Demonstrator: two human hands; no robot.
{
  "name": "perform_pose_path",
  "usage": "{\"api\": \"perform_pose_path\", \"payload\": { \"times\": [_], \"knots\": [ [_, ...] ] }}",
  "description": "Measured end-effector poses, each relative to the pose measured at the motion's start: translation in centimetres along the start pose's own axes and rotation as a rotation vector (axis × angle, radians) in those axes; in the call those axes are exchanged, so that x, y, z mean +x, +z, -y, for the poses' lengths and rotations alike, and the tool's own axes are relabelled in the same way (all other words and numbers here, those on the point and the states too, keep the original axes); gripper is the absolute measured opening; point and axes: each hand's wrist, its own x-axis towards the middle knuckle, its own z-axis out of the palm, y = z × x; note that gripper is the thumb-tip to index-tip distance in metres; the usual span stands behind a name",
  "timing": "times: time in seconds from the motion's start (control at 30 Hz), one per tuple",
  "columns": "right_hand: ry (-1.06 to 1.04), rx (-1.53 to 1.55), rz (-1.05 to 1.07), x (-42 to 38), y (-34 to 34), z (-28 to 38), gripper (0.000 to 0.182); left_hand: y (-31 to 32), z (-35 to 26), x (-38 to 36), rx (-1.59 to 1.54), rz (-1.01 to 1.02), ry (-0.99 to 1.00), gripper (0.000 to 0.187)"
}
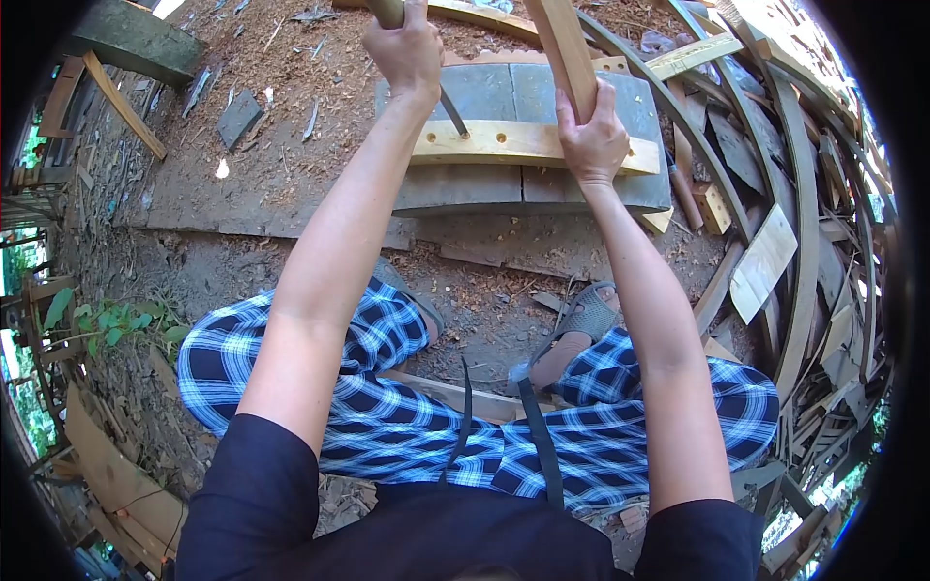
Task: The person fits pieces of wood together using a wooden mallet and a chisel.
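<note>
Gripping tight, our left hand [407,48] is wrapped around a wooden handle [387,12] whose dark metal shank [451,110] slants down to the curved, holed board [528,145], while our right hand [593,136] is clenched around an upright stick [567,48] just above that board. We judge the shank's tip should stay planted on the board, with the stick held steady so nothing skids. Lying across a grey slab [504,189] ahead of our sandalled feet [572,334], the board wants firm downward pressure among the offcuts [765,261].
</note>
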Motion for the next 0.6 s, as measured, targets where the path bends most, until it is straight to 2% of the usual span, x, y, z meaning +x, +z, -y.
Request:
{"api": "perform_pose_path", "payload": {
  "times": [0.07, 0.2, 0.27, 0.4, 0.47, 0.5, 0.57, 0.6],
  "knots": [
    [0.056, 0.027, -0.02, -0.6, -0.3, 0.3, 0.042, 0.7, 0.0, 0.4, 0.011, -0.067, 0.215, 0.028],
    [0.041, 0.019, -0.056, -0.8, -0.3, 0.6, 0.042, 1.4, 0.2, 0.5, 0.046, -0.02, 0.225, 0.027],
    [0.052, -0.064, -0.079, -0.5, 0.1, 0.8, 0.042, 1.5, 1.0, 0.6, 0.138, -0.107, 0.44, 0.027],
    [0.095, -0.121, -0.123, 0.8, 1.6, 0.7, 0.042, 1.8, 1.6, 1.3, 0.184, -0.2, 0.478, 0.028],
    [0.101, -0.173, -0.156, 1.9, 2.5, 0.6, 0.043, 2.1, 2.1, 2.3, 0.233, -0.269, 0.669, 0.029],
    [0.099, -0.173, -0.16, 2.5, 2.9, 0.3, 0.043, 2.2, 2.1, 2.5, 0.229, -0.268, 0.672, 0.029],
    [0.074, -0.154, -0.136, 3.4, 3.5, -0.2, 0.043, 2.2, 2.2, 2.9, 0.305, -0.184, 0.458, 0.033],
    [0.071, -0.153, -0.135, 3.9, 3.6, -0.5, 0.043, 2.4, 2.1, 2.9, 0.305, -0.187, 0.458, 0.033]
  ]
}}
